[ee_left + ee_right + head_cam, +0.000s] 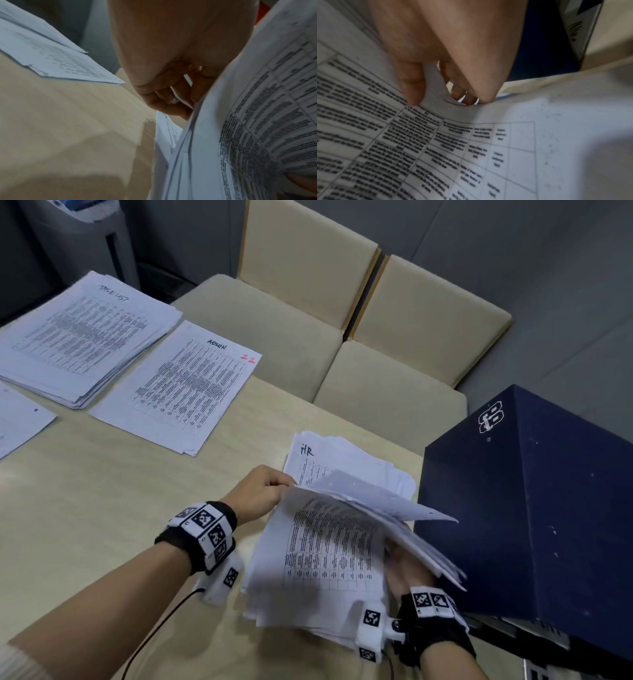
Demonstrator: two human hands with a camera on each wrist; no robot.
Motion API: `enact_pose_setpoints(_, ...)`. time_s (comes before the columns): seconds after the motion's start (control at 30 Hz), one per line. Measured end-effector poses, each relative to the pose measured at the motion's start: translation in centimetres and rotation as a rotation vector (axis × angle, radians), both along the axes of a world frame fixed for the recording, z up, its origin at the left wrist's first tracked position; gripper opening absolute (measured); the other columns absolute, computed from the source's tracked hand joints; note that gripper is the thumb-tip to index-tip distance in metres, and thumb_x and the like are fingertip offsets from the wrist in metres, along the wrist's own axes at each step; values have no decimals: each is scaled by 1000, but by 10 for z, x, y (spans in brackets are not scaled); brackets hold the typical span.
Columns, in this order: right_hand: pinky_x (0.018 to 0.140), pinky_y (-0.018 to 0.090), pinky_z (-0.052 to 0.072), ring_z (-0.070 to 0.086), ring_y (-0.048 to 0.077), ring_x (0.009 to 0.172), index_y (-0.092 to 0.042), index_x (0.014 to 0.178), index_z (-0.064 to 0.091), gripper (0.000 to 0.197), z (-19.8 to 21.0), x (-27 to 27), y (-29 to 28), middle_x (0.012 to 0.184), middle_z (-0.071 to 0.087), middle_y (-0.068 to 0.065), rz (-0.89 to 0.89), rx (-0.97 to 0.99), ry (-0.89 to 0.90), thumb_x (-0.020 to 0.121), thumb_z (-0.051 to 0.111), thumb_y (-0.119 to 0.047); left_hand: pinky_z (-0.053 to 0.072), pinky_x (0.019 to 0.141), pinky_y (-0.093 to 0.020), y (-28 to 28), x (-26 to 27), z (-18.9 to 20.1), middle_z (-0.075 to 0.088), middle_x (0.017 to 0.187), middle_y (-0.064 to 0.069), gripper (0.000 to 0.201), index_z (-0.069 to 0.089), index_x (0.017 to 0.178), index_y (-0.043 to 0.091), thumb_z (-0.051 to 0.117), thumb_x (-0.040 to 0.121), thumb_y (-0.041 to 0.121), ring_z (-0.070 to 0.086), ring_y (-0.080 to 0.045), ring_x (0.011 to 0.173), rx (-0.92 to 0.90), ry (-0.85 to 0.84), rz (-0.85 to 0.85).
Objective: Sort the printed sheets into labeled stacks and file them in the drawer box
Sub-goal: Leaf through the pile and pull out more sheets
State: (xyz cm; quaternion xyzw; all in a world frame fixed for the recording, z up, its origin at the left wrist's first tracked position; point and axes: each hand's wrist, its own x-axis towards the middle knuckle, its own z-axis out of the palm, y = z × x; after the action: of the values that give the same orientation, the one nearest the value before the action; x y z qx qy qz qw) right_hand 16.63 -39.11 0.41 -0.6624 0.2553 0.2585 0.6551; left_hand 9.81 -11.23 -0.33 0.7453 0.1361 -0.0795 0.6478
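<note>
A thick unsorted bundle of printed sheets [329,546] is held at the near right of the table [102,508], partly fanned open. The left hand [260,491] is closed on the bundle's far-left corner, with curled fingers [164,98] pinching the paper edge. The right hand [404,570] is mostly hidden under the lifted pages in the head view; in the right wrist view its thumb [412,86] lies on the printed face and its fingers are tucked behind a curled sheet, so it is gripping the paper. The key relation: the HR stack [342,457] lies just beyond the held bundle, directly far of both hands, touching or nearly under the lifted pages; exact contact cannot be told. Its long axis runs roughly near to far. The left hand is judged nearer to it. The ADMIN stack [185,388] sits further far-left, and the TASK LIST stack [82,337] beyond that, well apart from the hands. A further sheet [17,419] is cut off at the left edge. The dark blue drawer box [534,508] stands immediately right of the bundle, with the lifted pages near its face. The table surface is pale wood laminate; two beige chairs [342,337] are set at its far side, against grey walls and floor.
</note>
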Motion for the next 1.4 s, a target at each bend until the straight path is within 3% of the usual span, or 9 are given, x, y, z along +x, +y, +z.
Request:
enact_pose_setpoints(0.13, 71, 29, 47, 65, 24, 92, -11, 90, 63, 24, -5, -2, 0, 72, 75, -3, -90, 158, -88, 101, 42, -6, 38, 62, -29, -7, 5, -2, 62, 70, 4, 20, 59, 75, 23, 52, 92, 16, 56, -19, 69, 472, 90, 216)
enact_pose_setpoints(0.23, 71, 31, 51, 66, 25, 84, -11, 90, 60, 25, -4, -4, 2, 81, 72, 9, -140, 138, -172, 90, 45, 9, 42, 66, -30, -11, 7, -3, 59, 83, -3, 8, 55, 88, 15, 49, 93, 19, 56, -27, 77, 733, 249, 124)
enact_pose_setpoints(0.4, 105, 42, 41, 57, 36, 114, -10, 88, 55, 15, -17, 2, -9, 109, 56, 14, -159, 99, -173, 75, 59, -4, 47, 60, -30, -11, 12, 4, 51, 61, 0, 26, 52, 57, 17, 53, 81, 7, 58, -28, 65, 872, 282, -103)
enact_pose_setpoints(0.7, 68, 24, 43, 52, 23, 76, -14, 80, 62, 13, -20, 5, -14, 79, 56, 6, -147, 80, -57, 83, 55, -3, 40, 61, -32, -2, 11, 9, 54, 77, -8, 24, 60, 95, 5, 39, 100, 15, 51, -26, 68, 1090, 139, -163)
enact_pose_setpoints(0.8, 79, 25, 45, 61, 21, 86, -6, 96, 68, 18, -23, 6, -17, 88, 70, 2, -106, 141, 4, 85, 55, 1, 40, 65, -31, -2, 5, 14, 66, 97, -11, 31, 64, 102, 8, 36, 104, 22, 63, -30, 83, 1213, 211, -175)
enact_pose_setpoints(0.87, 72, 25, 45, 60, 17, 73, -11, 83, 62, 13, -26, 4, -19, 64, 69, -11, -42, -6, -64, 93, 53, -9, 39, 64, -29, -6, 2, 17, 65, 93, -8, 31, 63, 96, 12, 36, 103, 25, 61, -29, 79, 1281, 190, -205)
enact_pose_setpoints(1.03, 60, 21, 38, 51, -4, 40, -18, 75, 49, 27, -23, 5, -17, 41, 54, -16, -56, -68, -75, 98, 42, -6, 35, 57, -32, -13, 4, 30, 50, 67, -4, 28, 48, 78, 16, 38, 102, 24, 48, -28, 60, 1134, -4, -178)
enact_pose_setpoints(1.27, 66, 24, 43, 58, 13, 65, -13, 82, 58, 22, -15, 2, -5, 58, 64, -7, -93, 94, -124, 92, 46, 2, 46, 69, -29, -3, 1, 27, 71, 80, 6, 38, 76, 84, 8, 46, 78, -14, 61, -12, 73, -2, 8, 2)
enact_pose_setpoints(1.4, 86, 38, 50, 66, 28, 91, -6, 92, 64, 17, -14, -2, 4, 92, 71, 13, -120, 172, -147, 87, 51, 4, 51, 87, -35, 0, 3, 2, 68, 106, -1, 17, 67, 105, 16, 60, 90, 13, 64, -23, 99, 472, 154, 245)
